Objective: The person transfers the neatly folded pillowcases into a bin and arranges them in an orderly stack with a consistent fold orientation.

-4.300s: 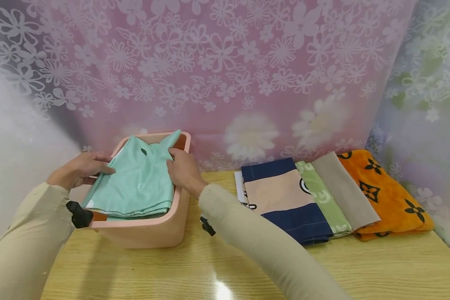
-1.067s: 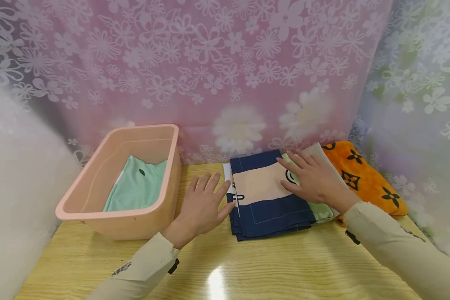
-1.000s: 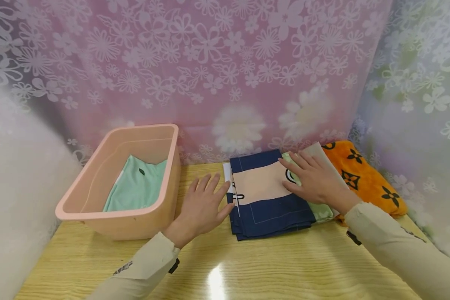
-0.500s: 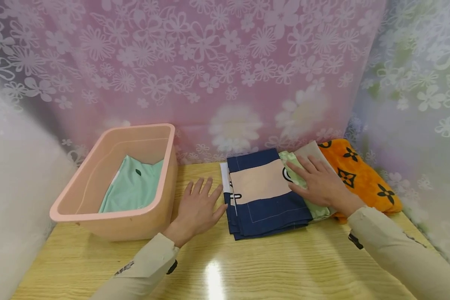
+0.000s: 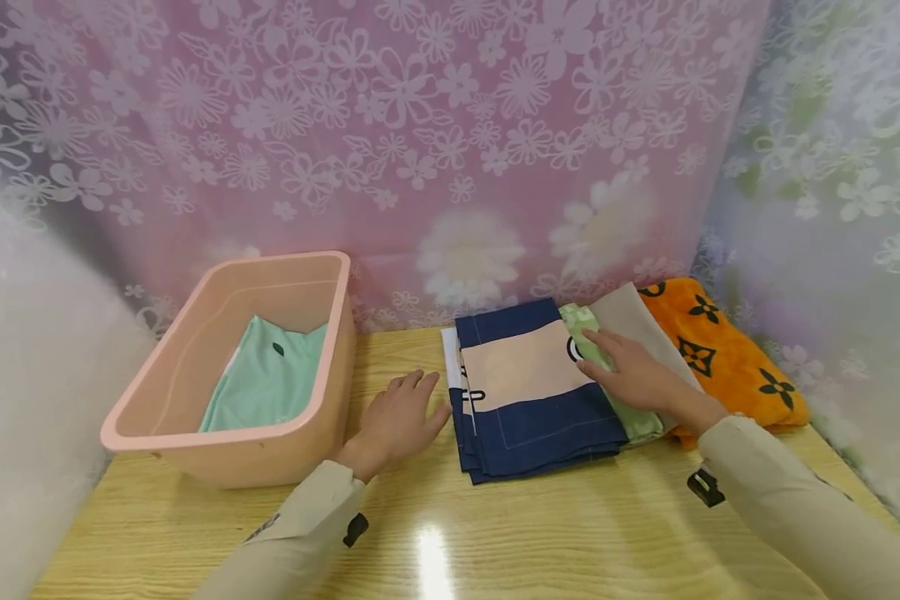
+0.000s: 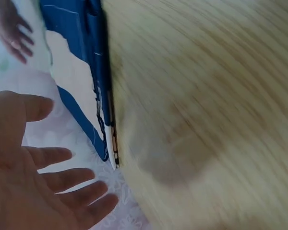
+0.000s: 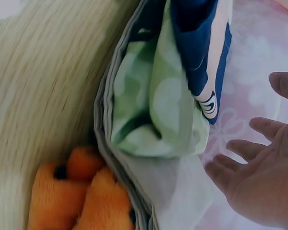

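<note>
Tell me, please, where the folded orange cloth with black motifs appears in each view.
Head: the orange cloth, right side, just below mid-height.
Left wrist: not in it.
Right wrist: lower left, at the bottom edge.
Shared landmark: the navy and peach cloth, in all three.

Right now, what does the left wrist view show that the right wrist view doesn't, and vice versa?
Only the left wrist view shows the left hand. Only the right wrist view shows the orange towel and the folded end of the green cloth. Both show the right hand, the navy-and-peach cloth, the table and the flowered curtain.
</note>
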The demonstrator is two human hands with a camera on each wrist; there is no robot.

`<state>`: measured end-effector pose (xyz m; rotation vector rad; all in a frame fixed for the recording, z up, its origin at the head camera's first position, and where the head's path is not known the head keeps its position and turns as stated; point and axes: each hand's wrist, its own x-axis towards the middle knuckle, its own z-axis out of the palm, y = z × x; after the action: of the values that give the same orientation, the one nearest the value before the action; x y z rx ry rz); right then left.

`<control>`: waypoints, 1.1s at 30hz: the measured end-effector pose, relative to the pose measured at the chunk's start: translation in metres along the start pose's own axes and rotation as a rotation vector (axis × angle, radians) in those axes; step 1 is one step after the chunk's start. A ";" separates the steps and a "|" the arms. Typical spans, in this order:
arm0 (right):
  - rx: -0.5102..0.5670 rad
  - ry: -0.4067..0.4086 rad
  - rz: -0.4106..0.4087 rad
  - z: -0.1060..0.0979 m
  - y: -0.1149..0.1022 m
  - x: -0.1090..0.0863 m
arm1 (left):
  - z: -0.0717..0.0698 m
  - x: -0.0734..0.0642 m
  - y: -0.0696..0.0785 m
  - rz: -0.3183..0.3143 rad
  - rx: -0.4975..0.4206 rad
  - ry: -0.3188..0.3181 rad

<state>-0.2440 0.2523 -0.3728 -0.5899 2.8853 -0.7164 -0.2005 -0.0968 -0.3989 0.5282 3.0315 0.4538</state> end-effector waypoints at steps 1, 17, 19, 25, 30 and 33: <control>0.042 -0.004 -0.004 0.000 -0.001 0.000 | 0.000 0.002 0.000 -0.008 -0.049 -0.018; 0.294 -0.041 0.113 0.006 -0.006 0.008 | 0.014 0.031 -0.010 -0.208 -0.811 -0.140; 0.300 -0.038 0.128 0.006 -0.005 0.008 | 0.016 0.034 -0.010 -0.254 -0.896 -0.119; 0.373 -0.051 0.148 0.007 -0.004 0.011 | 0.015 0.041 -0.010 -0.402 -1.140 -0.110; 0.478 -0.090 0.201 0.007 -0.002 0.015 | 0.017 0.046 -0.012 -0.459 -1.204 -0.128; 0.507 -0.111 0.250 0.006 0.002 0.017 | 0.018 0.051 -0.012 -0.473 -1.233 -0.141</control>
<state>-0.2587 0.2445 -0.3789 -0.1923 2.4641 -1.2602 -0.2514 -0.0856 -0.4189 -0.2219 2.0078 1.8338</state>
